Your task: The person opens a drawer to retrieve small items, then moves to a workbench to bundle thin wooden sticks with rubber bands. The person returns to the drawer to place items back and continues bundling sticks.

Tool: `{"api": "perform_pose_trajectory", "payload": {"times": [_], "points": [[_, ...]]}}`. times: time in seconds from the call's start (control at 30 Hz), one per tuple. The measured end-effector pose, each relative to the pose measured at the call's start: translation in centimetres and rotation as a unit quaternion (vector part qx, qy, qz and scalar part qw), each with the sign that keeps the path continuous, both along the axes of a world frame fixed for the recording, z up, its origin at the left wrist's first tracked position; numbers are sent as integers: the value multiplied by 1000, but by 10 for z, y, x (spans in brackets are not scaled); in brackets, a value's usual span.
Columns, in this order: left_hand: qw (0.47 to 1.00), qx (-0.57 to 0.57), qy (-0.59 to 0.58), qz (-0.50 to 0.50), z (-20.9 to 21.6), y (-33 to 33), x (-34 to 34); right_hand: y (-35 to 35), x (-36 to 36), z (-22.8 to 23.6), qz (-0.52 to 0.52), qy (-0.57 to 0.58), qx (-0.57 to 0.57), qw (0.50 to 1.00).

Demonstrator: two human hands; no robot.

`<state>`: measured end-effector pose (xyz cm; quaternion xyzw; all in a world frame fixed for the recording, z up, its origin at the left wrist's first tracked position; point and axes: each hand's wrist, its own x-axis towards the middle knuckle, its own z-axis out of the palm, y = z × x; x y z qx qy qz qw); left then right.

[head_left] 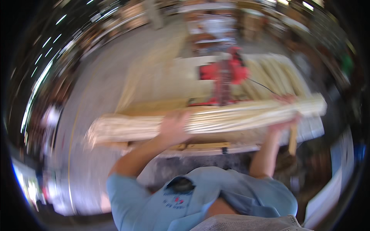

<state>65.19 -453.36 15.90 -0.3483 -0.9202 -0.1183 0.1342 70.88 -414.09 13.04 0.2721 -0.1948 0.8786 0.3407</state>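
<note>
A long bundle of thin, pale wooden strips [227,118] lies crosswise in front of me. My left hand [175,126] grips it left of the middle, with the fingers laid over its top. Near the bundle's right end, my right hand [280,125] wraps round it from below. Some of its fingers show at the far side, and the strips hide the palm. Just beyond the bundle stands a red power saw [225,73] on a worktable [192,86]. Motion blurs the hands and the strips.
More pale strips [277,73] lie on the table's right part, crossed by a black cord [264,86]. A wooden bar [204,145] runs along the near edge, and a short wooden piece [293,139] hangs at the right. Grey floor [102,81] stretches left; stacked goods [212,29] stand behind.
</note>
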Motion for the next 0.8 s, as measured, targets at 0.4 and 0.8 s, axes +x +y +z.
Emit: {"api": "perform_pose_trajectory", "payload": {"times": [0.4, 0.8], "points": [[1000, -10, 18, -19, 38, 5, -4, 25, -2, 60, -90, 128, -22, 987], [1000, -20, 2, -1, 47, -3, -16, -82, -36, 29, -45, -9, 78, 996]]}}
